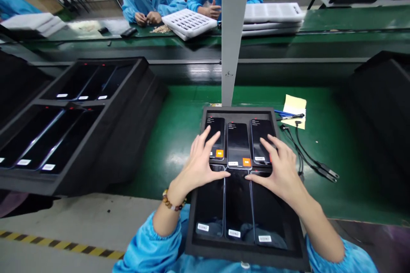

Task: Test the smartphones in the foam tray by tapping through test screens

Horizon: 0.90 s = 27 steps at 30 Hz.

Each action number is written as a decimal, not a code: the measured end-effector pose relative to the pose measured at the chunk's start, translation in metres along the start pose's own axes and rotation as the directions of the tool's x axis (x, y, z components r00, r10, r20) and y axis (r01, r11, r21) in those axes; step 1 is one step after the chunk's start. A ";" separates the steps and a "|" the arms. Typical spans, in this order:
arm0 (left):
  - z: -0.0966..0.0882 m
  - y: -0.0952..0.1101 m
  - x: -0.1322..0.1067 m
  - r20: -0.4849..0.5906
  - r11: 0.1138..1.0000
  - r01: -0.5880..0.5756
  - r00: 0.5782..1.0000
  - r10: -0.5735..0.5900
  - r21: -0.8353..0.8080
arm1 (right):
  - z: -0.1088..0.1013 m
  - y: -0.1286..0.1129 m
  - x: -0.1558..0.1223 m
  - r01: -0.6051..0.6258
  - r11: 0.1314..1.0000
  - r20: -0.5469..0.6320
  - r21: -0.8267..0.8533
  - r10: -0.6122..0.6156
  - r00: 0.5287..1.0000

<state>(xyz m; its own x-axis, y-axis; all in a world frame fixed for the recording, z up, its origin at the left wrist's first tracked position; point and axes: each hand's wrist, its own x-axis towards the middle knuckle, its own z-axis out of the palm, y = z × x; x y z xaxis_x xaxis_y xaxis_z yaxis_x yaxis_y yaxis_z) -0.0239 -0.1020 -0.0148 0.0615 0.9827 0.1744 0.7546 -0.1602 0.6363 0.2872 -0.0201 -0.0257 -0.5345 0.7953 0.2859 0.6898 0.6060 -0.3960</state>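
A black foam tray [243, 256] in front of me holds two rows of smartphones. My left hand [205, 160] is spread over the back-left phone [215, 136], its thumb reaching toward the middle. Over the back-right phone [261, 136] is my right hand [280, 168], fingers apart and thumb pointing inward. Between the hands lies the back-middle phone [237, 143], lit with small text and bearing an orange sticker. The front-row phones, such as the middle one [238, 209], have dark screens and white labels. Neither hand grips anything; whether the fingertips touch the screens I cannot tell.
Stacked black trays of phones [128, 106] stand at left. Black cables [307, 153], pens [290, 115] and yellow paper [294, 104] lie right on the green bench [182, 123]. A grey post [235, 38] rises behind my tray. Two people in blue sit opposite near white foam trays [188, 23].
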 end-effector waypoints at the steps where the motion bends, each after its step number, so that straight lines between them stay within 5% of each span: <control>1: 0.004 0.006 0.003 0.002 0.999 -0.027 1.000 0.027 0.039 | 0.001 -0.005 0.004 0.020 1.000 0.000 -0.021 -0.020 1.000; 8: 0.004 0.026 0.033 -0.174 0.977 0.018 0.985 0.019 0.211 | -0.007 -0.004 0.033 -0.020 0.995 -0.139 -0.094 0.006 0.990; 17: -0.020 -0.018 0.001 -0.049 0.986 0.107 0.994 -0.101 0.130 | -0.018 0.055 -0.001 0.030 1.000 0.021 -0.002 -0.030 0.999; 27: -0.008 -0.021 0.003 -0.294 0.987 0.113 0.953 -0.074 0.117 | -0.019 0.047 0.007 -0.099 0.993 -0.195 0.062 0.109 0.975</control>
<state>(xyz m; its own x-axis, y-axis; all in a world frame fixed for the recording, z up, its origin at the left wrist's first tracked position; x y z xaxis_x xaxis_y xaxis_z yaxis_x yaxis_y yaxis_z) -0.0445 -0.0967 -0.0214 -0.1895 0.9211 0.3402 0.8278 -0.0365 0.5598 0.3252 0.0148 -0.0259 -0.3502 0.8441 0.4060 0.7077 0.5224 -0.4757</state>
